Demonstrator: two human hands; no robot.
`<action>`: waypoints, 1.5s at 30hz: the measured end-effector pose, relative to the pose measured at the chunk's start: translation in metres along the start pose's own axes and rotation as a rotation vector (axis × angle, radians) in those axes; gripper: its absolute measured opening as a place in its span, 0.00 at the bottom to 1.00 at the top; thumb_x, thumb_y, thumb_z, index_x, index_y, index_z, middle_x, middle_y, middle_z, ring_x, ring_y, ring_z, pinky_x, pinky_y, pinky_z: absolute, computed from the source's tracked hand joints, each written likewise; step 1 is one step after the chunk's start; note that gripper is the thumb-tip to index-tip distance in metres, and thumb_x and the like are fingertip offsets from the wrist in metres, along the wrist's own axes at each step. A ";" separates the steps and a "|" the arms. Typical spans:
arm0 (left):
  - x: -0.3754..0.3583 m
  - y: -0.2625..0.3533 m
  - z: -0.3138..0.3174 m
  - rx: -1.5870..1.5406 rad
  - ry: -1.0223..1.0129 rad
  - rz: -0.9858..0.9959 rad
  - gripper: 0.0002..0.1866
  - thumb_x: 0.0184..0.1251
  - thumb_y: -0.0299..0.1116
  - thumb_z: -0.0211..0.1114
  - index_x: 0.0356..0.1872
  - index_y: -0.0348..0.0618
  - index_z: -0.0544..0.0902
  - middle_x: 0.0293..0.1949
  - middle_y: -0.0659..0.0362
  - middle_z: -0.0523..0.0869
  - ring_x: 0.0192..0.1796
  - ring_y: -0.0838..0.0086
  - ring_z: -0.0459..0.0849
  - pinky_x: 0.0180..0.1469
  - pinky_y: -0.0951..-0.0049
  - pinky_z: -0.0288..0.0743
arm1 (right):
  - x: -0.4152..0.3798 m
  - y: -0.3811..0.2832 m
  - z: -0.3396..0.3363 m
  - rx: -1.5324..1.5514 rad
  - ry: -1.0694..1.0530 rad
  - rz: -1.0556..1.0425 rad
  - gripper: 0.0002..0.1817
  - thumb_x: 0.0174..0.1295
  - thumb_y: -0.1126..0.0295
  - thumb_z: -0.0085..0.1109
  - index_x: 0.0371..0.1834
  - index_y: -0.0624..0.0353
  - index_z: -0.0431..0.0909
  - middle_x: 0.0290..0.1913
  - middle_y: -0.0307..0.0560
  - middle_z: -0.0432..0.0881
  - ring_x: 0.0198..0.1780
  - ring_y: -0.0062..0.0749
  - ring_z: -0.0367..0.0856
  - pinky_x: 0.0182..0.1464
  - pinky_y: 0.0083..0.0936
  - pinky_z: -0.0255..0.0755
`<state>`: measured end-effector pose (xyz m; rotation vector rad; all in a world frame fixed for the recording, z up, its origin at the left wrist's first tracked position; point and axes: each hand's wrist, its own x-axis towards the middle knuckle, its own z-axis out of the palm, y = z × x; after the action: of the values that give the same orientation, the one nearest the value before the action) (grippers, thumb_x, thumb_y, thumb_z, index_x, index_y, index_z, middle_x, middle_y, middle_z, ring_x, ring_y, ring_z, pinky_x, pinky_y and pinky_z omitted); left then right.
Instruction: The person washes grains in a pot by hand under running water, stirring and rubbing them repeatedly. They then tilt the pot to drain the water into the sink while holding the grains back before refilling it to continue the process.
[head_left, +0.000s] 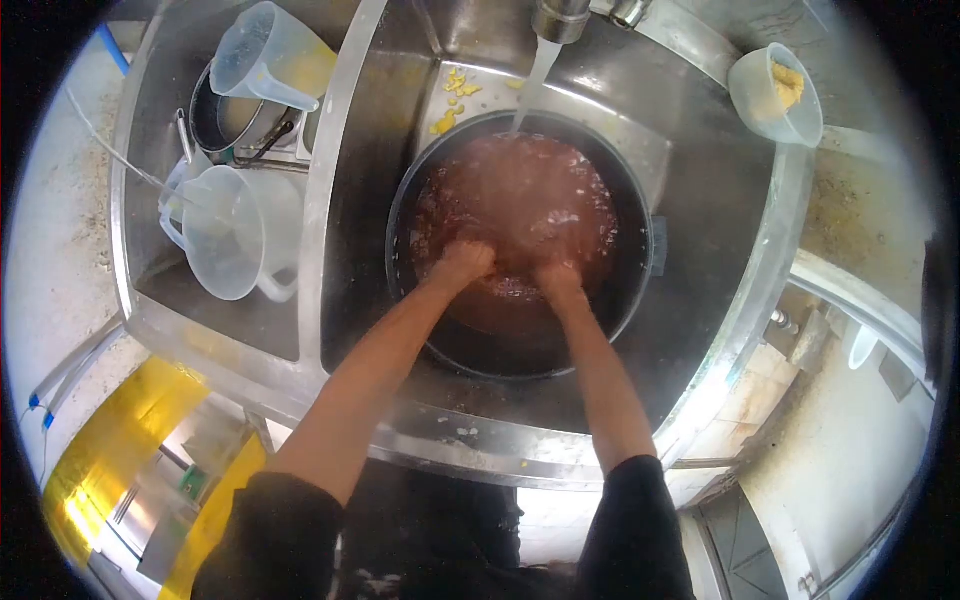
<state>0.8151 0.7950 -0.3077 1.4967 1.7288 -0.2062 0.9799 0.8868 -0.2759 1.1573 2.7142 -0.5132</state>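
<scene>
Both of my hands reach into a large dark round pot (pixel 402 215) that stands in the sink basin. The pot holds reddish-brown, cloudy water (pixel 510 190) with froth on it. My left hand (pixel 468 262) dips in left of the middle; its fingers are lost under the surface. A short way to its right, my right hand (pixel 558 275) is sunk to about the wrist, fingers also hidden. Whether either hand grips something below the water cannot be seen. From the tap (pixel 562 18), a stream of water (pixel 540 80) runs into the back of the pot.
Yellow food scraps (pixel 455 95) lie behind the pot. The left basin holds clear plastic jugs (pixel 225 240) and a saucepan (pixel 212 125). A plastic measuring cup (pixel 775 95) with a yellowish sponge-like piece sits on the right rim. The metal sink edge (pixel 480 450) runs in front of me.
</scene>
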 end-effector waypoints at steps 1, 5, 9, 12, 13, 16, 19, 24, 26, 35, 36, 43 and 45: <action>-0.001 -0.003 0.000 -0.051 0.079 0.021 0.11 0.61 0.37 0.63 0.39 0.45 0.89 0.46 0.48 0.88 0.54 0.57 0.85 0.56 0.50 0.76 | 0.010 -0.001 -0.008 -0.034 -0.281 0.124 0.12 0.58 0.72 0.57 0.43 0.62 0.84 0.51 0.58 0.82 0.55 0.50 0.80 0.56 0.43 0.75; -0.002 -0.001 -0.009 0.068 0.339 -0.120 0.15 0.64 0.37 0.61 0.47 0.44 0.86 0.47 0.50 0.87 0.56 0.58 0.83 0.59 0.51 0.74 | 0.004 0.008 0.009 -0.109 -0.007 0.112 0.14 0.62 0.72 0.52 0.50 0.62 0.79 0.59 0.59 0.76 0.60 0.59 0.74 0.58 0.49 0.71; 0.014 0.007 -0.034 -0.197 0.375 -0.147 0.28 0.60 0.31 0.64 0.64 0.41 0.73 0.59 0.43 0.78 0.61 0.47 0.77 0.65 0.53 0.69 | -0.003 0.013 0.031 -0.219 0.338 0.066 0.19 0.63 0.72 0.51 0.58 0.63 0.72 0.56 0.64 0.76 0.58 0.61 0.75 0.57 0.51 0.71; 0.046 0.005 -0.050 -0.366 0.330 -0.089 0.27 0.62 0.31 0.63 0.64 0.41 0.74 0.59 0.42 0.78 0.59 0.46 0.78 0.63 0.52 0.71 | 0.018 0.027 0.032 0.113 0.097 0.224 0.25 0.63 0.74 0.49 0.64 0.64 0.65 0.55 0.67 0.76 0.59 0.61 0.73 0.59 0.53 0.69; 0.051 0.007 -0.056 -0.318 0.335 -0.052 0.26 0.63 0.32 0.62 0.63 0.41 0.74 0.59 0.41 0.79 0.58 0.45 0.79 0.61 0.52 0.73 | 0.022 0.032 0.031 0.099 -0.017 0.208 0.22 0.62 0.75 0.49 0.62 0.65 0.68 0.54 0.67 0.77 0.58 0.61 0.74 0.58 0.51 0.70; 0.023 0.032 -0.120 -0.135 -0.007 -0.056 0.24 0.63 0.36 0.63 0.60 0.40 0.78 0.57 0.40 0.80 0.57 0.46 0.80 0.60 0.53 0.74 | 0.020 0.040 0.033 0.092 -0.003 0.090 0.18 0.61 0.76 0.49 0.54 0.66 0.74 0.51 0.67 0.78 0.53 0.60 0.78 0.55 0.50 0.72; 0.018 0.030 -0.125 0.022 -0.126 -0.023 0.27 0.58 0.45 0.70 0.55 0.39 0.81 0.55 0.41 0.82 0.58 0.49 0.80 0.62 0.55 0.72 | 0.023 0.038 0.029 0.179 0.004 0.115 0.14 0.59 0.76 0.50 0.47 0.67 0.79 0.49 0.66 0.80 0.49 0.59 0.81 0.53 0.49 0.75; 0.015 0.031 -0.203 -0.086 -0.282 0.285 0.44 0.46 0.57 0.77 0.61 0.36 0.76 0.63 0.43 0.77 0.66 0.54 0.74 0.67 0.61 0.68 | 0.019 0.014 0.013 0.094 -0.123 0.128 0.16 0.58 0.72 0.54 0.50 0.63 0.79 0.46 0.63 0.83 0.50 0.56 0.82 0.55 0.47 0.76; 0.054 0.019 -0.207 -0.110 -0.353 0.224 0.43 0.51 0.57 0.74 0.66 0.41 0.73 0.67 0.44 0.72 0.70 0.53 0.70 0.71 0.58 0.63 | 0.020 0.017 0.005 0.134 0.218 -0.015 0.23 0.56 0.71 0.60 0.57 0.59 0.76 0.49 0.60 0.83 0.53 0.55 0.81 0.56 0.46 0.75; 0.113 0.013 -0.218 0.057 -0.205 0.240 0.39 0.54 0.63 0.68 0.64 0.52 0.75 0.63 0.52 0.77 0.63 0.57 0.76 0.63 0.57 0.70 | 0.058 0.044 -0.036 0.258 0.294 0.066 0.30 0.55 0.67 0.66 0.63 0.60 0.72 0.58 0.61 0.78 0.60 0.56 0.76 0.61 0.44 0.71; 0.112 0.016 -0.224 0.083 -0.273 0.199 0.42 0.57 0.63 0.67 0.69 0.48 0.71 0.66 0.47 0.73 0.66 0.55 0.73 0.65 0.54 0.68 | 0.063 0.045 -0.044 0.260 0.293 0.070 0.30 0.55 0.67 0.66 0.63 0.60 0.72 0.58 0.61 0.78 0.60 0.56 0.76 0.61 0.44 0.71; 0.048 0.060 -0.291 -0.520 -0.649 -0.130 0.48 0.67 0.72 0.40 0.79 0.53 0.43 0.74 0.34 0.52 0.74 0.39 0.56 0.71 0.39 0.56 | 0.082 0.036 -0.074 0.617 0.006 0.136 0.33 0.52 0.77 0.57 0.66 0.60 0.68 0.65 0.64 0.72 0.68 0.54 0.68 0.70 0.40 0.63; 0.042 0.066 -0.294 -0.514 -0.692 -0.107 0.47 0.69 0.72 0.38 0.79 0.53 0.42 0.74 0.32 0.51 0.75 0.39 0.55 0.71 0.39 0.55 | 0.086 0.042 -0.063 0.685 0.207 0.030 0.34 0.51 0.79 0.55 0.67 0.60 0.68 0.65 0.63 0.73 0.68 0.53 0.69 0.70 0.39 0.63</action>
<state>0.7382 1.0208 -0.1198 0.8190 1.1746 -0.2709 0.9505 0.9949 -0.2507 1.4481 2.7533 -1.4719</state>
